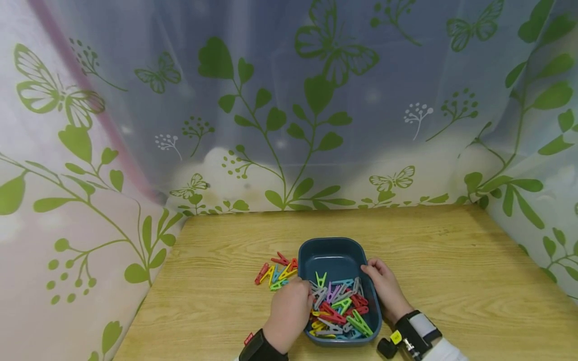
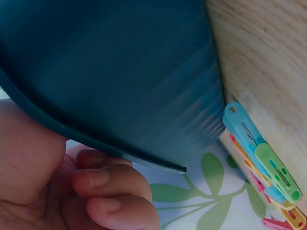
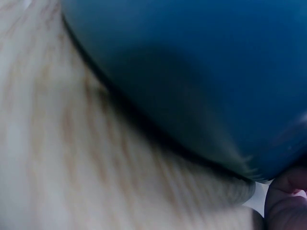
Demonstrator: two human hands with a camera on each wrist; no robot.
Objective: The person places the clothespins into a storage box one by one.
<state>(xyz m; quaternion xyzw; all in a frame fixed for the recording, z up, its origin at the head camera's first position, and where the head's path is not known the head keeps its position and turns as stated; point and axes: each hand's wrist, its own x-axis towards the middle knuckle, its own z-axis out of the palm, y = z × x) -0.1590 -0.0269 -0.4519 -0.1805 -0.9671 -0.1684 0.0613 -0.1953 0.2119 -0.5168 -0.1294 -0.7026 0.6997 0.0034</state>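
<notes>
A dark blue plastic container [image 1: 331, 255] stands on the table, its near part heaped with clothespins [image 1: 338, 303] in red, green, yellow, grey, purple and blue. My left hand [image 1: 291, 306] grips its left rim; the left wrist view shows curled fingers [image 2: 115, 184] at the edge of the ribbed wall. On the opposite side my right hand [image 1: 387, 288] holds the right rim, thumb over the edge. Only a small part of that hand shows in the right wrist view, at the lower right beside the blue wall [image 3: 192, 72].
A loose pile of clothespins [image 1: 276, 272] lies on the wooden table [image 1: 217, 301], just left of the container. Patterned curtains [image 1: 280, 125] with leaves and butterflies close off the back and both sides. Each wrist wears a black strap [image 1: 417, 331].
</notes>
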